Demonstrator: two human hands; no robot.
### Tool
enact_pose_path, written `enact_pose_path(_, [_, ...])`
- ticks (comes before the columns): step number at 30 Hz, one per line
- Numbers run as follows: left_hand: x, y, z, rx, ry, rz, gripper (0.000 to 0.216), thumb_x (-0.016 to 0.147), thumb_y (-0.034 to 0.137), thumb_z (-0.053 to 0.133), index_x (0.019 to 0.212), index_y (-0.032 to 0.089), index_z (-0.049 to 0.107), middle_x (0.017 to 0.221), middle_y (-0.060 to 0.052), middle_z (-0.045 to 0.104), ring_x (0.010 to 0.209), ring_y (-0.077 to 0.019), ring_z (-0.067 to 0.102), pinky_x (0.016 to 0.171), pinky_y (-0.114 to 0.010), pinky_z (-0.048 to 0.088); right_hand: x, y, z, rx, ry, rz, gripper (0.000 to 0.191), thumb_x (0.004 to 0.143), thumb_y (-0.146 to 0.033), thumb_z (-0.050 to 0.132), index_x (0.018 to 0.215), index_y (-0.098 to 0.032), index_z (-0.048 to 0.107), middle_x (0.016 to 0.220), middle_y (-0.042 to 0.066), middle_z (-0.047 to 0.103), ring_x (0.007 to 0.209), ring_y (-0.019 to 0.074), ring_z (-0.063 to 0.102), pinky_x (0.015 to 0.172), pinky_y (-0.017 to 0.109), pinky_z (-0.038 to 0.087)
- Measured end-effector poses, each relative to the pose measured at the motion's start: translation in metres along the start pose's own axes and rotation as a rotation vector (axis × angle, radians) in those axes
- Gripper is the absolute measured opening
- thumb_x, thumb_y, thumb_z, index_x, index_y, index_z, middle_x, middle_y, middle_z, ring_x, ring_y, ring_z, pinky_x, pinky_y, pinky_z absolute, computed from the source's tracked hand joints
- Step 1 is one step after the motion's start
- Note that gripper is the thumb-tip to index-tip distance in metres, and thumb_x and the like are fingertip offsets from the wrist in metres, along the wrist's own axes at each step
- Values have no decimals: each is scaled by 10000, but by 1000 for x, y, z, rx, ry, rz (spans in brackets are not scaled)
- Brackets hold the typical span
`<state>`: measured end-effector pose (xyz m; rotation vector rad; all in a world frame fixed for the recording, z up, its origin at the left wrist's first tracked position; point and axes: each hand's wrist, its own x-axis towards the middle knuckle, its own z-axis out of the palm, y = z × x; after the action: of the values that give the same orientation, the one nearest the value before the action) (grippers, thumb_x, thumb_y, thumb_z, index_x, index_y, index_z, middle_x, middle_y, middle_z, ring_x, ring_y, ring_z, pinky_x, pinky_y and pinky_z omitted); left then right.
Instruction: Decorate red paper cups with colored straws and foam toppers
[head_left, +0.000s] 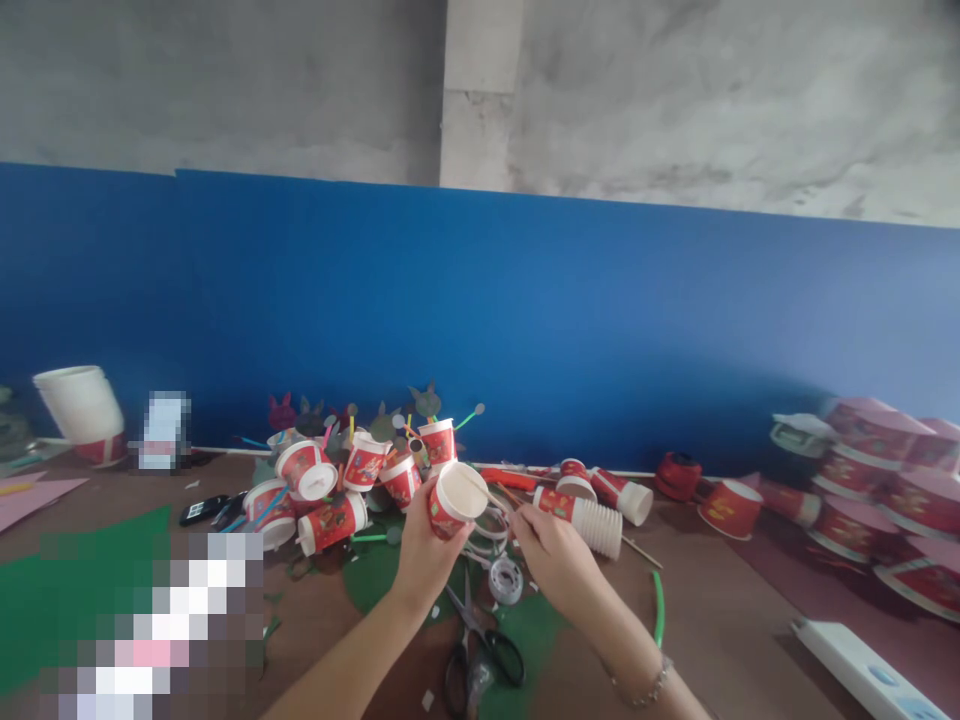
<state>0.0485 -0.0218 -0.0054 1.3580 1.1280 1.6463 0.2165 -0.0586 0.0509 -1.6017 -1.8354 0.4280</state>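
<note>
My left hand [421, 548] is wrapped around a red and white paper cup [452, 522], its open mouth tilted toward me. My right hand [551, 548] is closed on a thin wooden stick [495, 497], whose far end reaches over the cup's mouth; whether it touches the inside I cannot tell. Below the hands lie black-handled scissors [471, 630] and a roll of clear tape [505, 580] on green paper [536, 625]. Just beyond the right hand, a stack of nested paper cups [592, 520] lies on its side.
Decorated cups [367, 462] with paper figures and coloured straws crowd the back left. Taller cup stacks [862, 480] stand at the right, near a white power strip [870, 665]. A green tube [658, 605] lies by my right forearm. Behind the table rises a blue panel [525, 320].
</note>
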Motion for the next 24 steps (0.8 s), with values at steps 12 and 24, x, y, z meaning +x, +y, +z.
enact_pose_path(12, [-1, -30, -2, 392, -52, 382, 535, 717, 171, 673, 1195, 192, 435, 1129, -108, 586, 1053, -257, 588, 889, -395, 477, -3, -4, -4, -208, -74, -2, 333, 915, -246, 357, 596, -202, 438, 602, 29, 573, 572, 145, 483, 553, 269, 235])
enact_pose_path(24, [-6, -31, 0, 486, -131, 609, 489, 695, 78, 618, 1152, 191, 485, 1052, -84, 610, 999, -248, 598, 869, -398, 493, -4, -12, -12, -266, -209, -29, 346, 918, -202, 367, 643, -170, 574, 636, 54, 619, 602, 146, 560, 543, 250, 306])
